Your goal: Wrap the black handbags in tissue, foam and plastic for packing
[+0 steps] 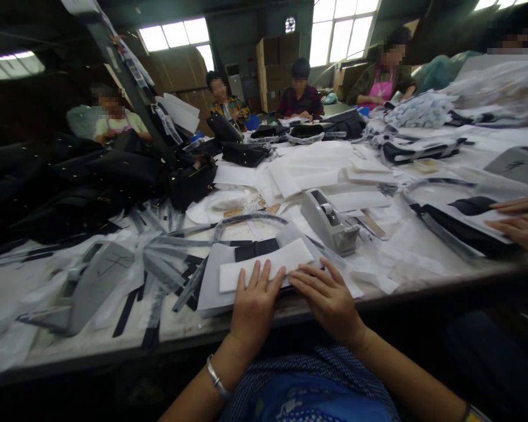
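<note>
A black handbag (250,249) lies at the table's front edge with a white sheet (215,264) over it. Across the sheet sits a narrow white foam strip (264,262). My left hand (256,299) rests flat on the strip, its fingers stretched out and a little apart. At the strip's right end, my right hand (328,296) lies with extended fingers, the tips touching the strip's edge. The bag's wrapped handle (250,218) arches up behind the strip. What lies under my palms is hidden.
A grey tape dispenser (328,220) stands right behind the bag, another (99,287) at left. Black strips (129,310) and white foam sheets (303,167) litter the table. Black bags (92,176) are piled left. A co-worker's hands (523,225) touch another bag (462,228) at right.
</note>
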Action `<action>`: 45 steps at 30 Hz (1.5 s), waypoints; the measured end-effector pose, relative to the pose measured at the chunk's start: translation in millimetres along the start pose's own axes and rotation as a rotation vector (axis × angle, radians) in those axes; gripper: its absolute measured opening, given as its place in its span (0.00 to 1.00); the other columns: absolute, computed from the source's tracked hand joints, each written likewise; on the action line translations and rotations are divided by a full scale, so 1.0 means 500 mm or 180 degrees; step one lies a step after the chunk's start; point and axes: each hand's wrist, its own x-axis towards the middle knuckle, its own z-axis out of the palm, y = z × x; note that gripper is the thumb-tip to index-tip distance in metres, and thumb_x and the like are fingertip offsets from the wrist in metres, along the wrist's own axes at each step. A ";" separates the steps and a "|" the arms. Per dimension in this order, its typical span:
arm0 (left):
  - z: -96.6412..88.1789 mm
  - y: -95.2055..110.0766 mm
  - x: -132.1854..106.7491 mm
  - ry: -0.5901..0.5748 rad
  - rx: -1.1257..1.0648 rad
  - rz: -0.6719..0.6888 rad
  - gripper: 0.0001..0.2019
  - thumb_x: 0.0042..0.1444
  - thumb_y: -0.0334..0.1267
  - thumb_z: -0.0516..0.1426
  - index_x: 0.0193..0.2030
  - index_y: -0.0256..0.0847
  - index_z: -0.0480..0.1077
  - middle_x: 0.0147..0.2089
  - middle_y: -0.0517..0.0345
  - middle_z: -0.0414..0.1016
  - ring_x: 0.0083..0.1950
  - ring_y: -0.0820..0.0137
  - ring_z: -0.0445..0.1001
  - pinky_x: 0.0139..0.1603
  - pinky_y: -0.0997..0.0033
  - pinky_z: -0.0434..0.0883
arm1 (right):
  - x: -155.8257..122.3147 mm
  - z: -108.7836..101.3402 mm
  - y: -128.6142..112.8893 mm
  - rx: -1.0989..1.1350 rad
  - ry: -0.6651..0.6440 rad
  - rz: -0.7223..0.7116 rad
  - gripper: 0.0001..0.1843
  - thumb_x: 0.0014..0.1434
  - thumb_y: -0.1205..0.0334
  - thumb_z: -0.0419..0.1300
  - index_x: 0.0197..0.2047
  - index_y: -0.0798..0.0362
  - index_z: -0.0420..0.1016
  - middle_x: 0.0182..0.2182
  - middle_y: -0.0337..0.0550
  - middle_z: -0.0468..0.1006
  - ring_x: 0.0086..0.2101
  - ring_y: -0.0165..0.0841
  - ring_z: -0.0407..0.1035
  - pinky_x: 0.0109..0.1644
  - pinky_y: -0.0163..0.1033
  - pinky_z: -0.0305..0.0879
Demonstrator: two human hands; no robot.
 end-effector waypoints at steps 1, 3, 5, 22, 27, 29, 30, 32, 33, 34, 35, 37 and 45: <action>0.001 -0.001 -0.001 0.0002 -0.0030 -0.0006 0.26 0.67 0.33 0.50 0.70 0.53 0.56 0.71 0.52 0.58 0.70 0.53 0.59 0.65 0.40 0.63 | -0.013 -0.006 -0.008 0.0256 0.0036 0.0110 0.21 0.66 0.73 0.57 0.57 0.43 0.76 0.50 0.41 0.81 0.54 0.38 0.72 0.67 0.54 0.59; 0.001 -0.002 -0.002 0.0015 -0.0067 -0.0013 0.26 0.67 0.32 0.50 0.70 0.54 0.56 0.71 0.52 0.58 0.70 0.52 0.59 0.65 0.41 0.63 | -0.042 -0.014 -0.028 0.0986 0.0024 0.0783 0.16 0.66 0.68 0.59 0.53 0.44 0.79 0.48 0.43 0.82 0.51 0.39 0.74 0.59 0.49 0.69; 0.001 -0.002 -0.002 0.0065 -0.0064 -0.0005 0.27 0.66 0.31 0.51 0.70 0.53 0.57 0.71 0.51 0.59 0.70 0.51 0.60 0.65 0.41 0.63 | -0.064 -0.017 -0.047 0.1970 -0.0206 0.2056 0.12 0.67 0.58 0.59 0.49 0.48 0.81 0.48 0.48 0.81 0.47 0.41 0.76 0.50 0.47 0.76; 0.020 -0.074 -0.014 0.0857 0.0191 0.0416 0.29 0.66 0.33 0.49 0.73 0.47 0.51 0.71 0.50 0.61 0.68 0.53 0.64 0.61 0.52 0.67 | 0.021 0.012 -0.130 0.4029 0.0314 0.3372 0.07 0.51 0.58 0.71 0.34 0.51 0.84 0.43 0.44 0.76 0.46 0.37 0.71 0.54 0.39 0.64; -0.003 -0.094 -0.025 0.0937 -0.0069 0.0267 0.34 0.65 0.36 0.49 0.75 0.44 0.41 0.71 0.40 0.58 0.68 0.49 0.63 0.61 0.48 0.67 | 0.060 0.013 -0.155 0.3838 0.0450 0.2587 0.07 0.56 0.66 0.65 0.35 0.49 0.85 0.48 0.45 0.76 0.52 0.39 0.71 0.58 0.42 0.67; -0.008 -0.097 -0.026 0.0908 -0.0142 0.0226 0.36 0.65 0.41 0.51 0.75 0.40 0.38 0.71 0.34 0.56 0.68 0.44 0.62 0.60 0.44 0.67 | 0.070 0.018 -0.163 0.3815 0.0530 0.2296 0.11 0.56 0.70 0.63 0.36 0.47 0.85 0.50 0.45 0.76 0.53 0.39 0.72 0.58 0.42 0.69; -0.009 -0.099 -0.025 0.0906 -0.0157 0.0209 0.38 0.64 0.43 0.52 0.75 0.39 0.38 0.71 0.32 0.55 0.68 0.43 0.62 0.60 0.43 0.67 | 0.074 0.021 -0.167 0.3803 0.0568 0.2194 0.12 0.56 0.72 0.62 0.37 0.47 0.85 0.51 0.44 0.76 0.53 0.39 0.72 0.58 0.43 0.69; -0.012 -0.104 -0.023 0.0994 -0.0166 0.0179 0.38 0.64 0.42 0.51 0.75 0.38 0.37 0.70 0.32 0.57 0.67 0.43 0.62 0.59 0.43 0.68 | 0.081 0.023 -0.171 0.3706 0.0604 0.2083 0.14 0.57 0.74 0.60 0.37 0.47 0.85 0.53 0.43 0.76 0.54 0.38 0.73 0.59 0.43 0.69; -0.015 -0.107 -0.021 0.1045 -0.0165 0.0152 0.37 0.65 0.40 0.51 0.75 0.39 0.37 0.70 0.33 0.58 0.67 0.45 0.64 0.59 0.45 0.69 | 0.083 0.022 -0.167 0.3604 0.0597 0.2044 0.15 0.58 0.74 0.59 0.37 0.48 0.84 0.53 0.43 0.76 0.53 0.37 0.73 0.59 0.43 0.69; -0.019 -0.109 -0.020 0.1076 -0.0153 0.0091 0.37 0.65 0.38 0.51 0.75 0.40 0.37 0.69 0.36 0.61 0.65 0.47 0.66 0.58 0.49 0.70 | 0.085 0.020 -0.158 0.3463 0.0537 0.1997 0.14 0.59 0.74 0.59 0.37 0.48 0.84 0.52 0.42 0.78 0.52 0.37 0.74 0.58 0.42 0.70; -0.025 -0.112 -0.019 0.1093 -0.0123 -0.0001 0.36 0.65 0.36 0.51 0.75 0.42 0.37 0.68 0.38 0.63 0.63 0.50 0.69 0.57 0.52 0.71 | 0.085 0.016 -0.142 0.3272 0.0422 0.1939 0.14 0.60 0.74 0.59 0.38 0.49 0.84 0.50 0.42 0.79 0.51 0.36 0.75 0.57 0.41 0.71; -0.042 -0.116 -0.017 0.1077 -0.0031 -0.0227 0.37 0.65 0.36 0.53 0.75 0.45 0.37 0.66 0.42 0.66 0.58 0.55 0.74 0.51 0.59 0.74 | 0.084 0.006 -0.088 0.2653 0.0171 0.1759 0.12 0.60 0.73 0.60 0.40 0.49 0.83 0.47 0.41 0.81 0.48 0.34 0.76 0.56 0.38 0.72; -0.078 -0.127 -0.017 0.1088 0.0148 -0.1418 0.32 0.65 0.47 0.55 0.73 0.45 0.50 0.48 0.47 0.80 0.37 0.56 0.81 0.26 0.66 0.70 | 0.117 0.018 0.171 -0.0970 -0.1254 0.1478 0.17 0.58 0.69 0.66 0.52 0.55 0.76 0.44 0.53 0.80 0.48 0.43 0.72 0.50 0.42 0.72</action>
